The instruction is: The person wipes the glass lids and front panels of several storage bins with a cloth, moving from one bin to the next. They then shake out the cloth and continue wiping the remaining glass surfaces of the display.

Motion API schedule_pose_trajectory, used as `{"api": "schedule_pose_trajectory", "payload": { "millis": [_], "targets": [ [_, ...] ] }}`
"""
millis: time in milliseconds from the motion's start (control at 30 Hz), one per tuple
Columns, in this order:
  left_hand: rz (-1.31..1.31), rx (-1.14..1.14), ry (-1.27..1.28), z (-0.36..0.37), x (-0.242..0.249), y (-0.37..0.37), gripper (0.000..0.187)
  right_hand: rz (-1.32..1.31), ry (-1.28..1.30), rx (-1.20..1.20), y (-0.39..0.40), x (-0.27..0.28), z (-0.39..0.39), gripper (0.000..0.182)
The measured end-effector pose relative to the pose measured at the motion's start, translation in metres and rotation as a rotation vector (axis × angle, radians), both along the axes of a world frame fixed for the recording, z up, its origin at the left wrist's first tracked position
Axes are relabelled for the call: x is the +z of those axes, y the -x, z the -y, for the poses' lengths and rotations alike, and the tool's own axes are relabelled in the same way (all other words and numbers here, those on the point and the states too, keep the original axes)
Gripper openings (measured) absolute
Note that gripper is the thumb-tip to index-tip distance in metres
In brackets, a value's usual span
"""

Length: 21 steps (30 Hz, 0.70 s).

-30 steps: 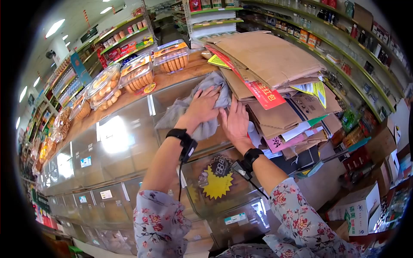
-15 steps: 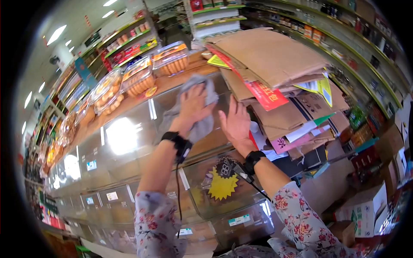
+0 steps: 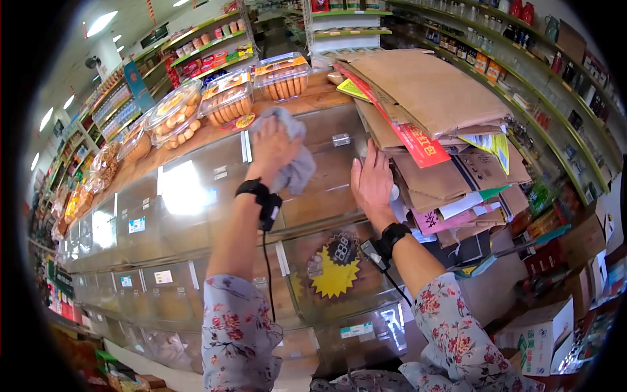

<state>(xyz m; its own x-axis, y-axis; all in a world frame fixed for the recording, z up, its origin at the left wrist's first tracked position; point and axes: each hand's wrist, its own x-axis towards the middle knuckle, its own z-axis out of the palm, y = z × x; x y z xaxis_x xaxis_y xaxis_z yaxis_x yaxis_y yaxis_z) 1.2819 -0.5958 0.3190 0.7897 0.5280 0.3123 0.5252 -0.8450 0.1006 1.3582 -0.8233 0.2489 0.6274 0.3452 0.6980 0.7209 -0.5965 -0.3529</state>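
My left hand (image 3: 273, 151) presses a grey cloth (image 3: 300, 163) onto the transparent sloping lid (image 3: 330, 134) of a display bin, and the cloth bunches out around the palm. My right hand (image 3: 374, 183) holds nothing. Its fingers are stretched out beside the left edge of a stack of flattened cardboard boxes (image 3: 431, 91), and they appear to touch it. A red printed strip (image 3: 418, 145) sticks out of that stack. Both wrists wear black bands with cables.
Plastic boxes of cookies (image 3: 282, 77) and round pastries (image 3: 175, 111) line the wooden ledge (image 3: 320, 91) behind the lids. A yellow starburst price sign (image 3: 336, 274) is on a lower bin. Stocked shelves (image 3: 496, 59) stand at the back right, a white carton (image 3: 539, 336) lower right.
My left hand and the cloth have moved left over the lid, away from my right hand. My right hand stays by the cardboard stack. The camera view has shifted slightly.
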Motion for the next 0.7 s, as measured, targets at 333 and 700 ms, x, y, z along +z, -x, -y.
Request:
{"api": "schedule_pose_trajectory", "payload": {
  "millis": [333, 700],
  "targets": [
    [0.257, -0.008, -0.199, 0.053, -0.049, 0.098, 0.068, -0.037, -0.087, 0.053, 0.001, 0.003, 0.001, 0.06],
    [0.223, -0.437, -0.159, 0.133, -0.052, 0.032, 0.07, -0.744, -0.422, 0.527, -0.025, 0.007, 0.027, 0.071]
  ]
}}
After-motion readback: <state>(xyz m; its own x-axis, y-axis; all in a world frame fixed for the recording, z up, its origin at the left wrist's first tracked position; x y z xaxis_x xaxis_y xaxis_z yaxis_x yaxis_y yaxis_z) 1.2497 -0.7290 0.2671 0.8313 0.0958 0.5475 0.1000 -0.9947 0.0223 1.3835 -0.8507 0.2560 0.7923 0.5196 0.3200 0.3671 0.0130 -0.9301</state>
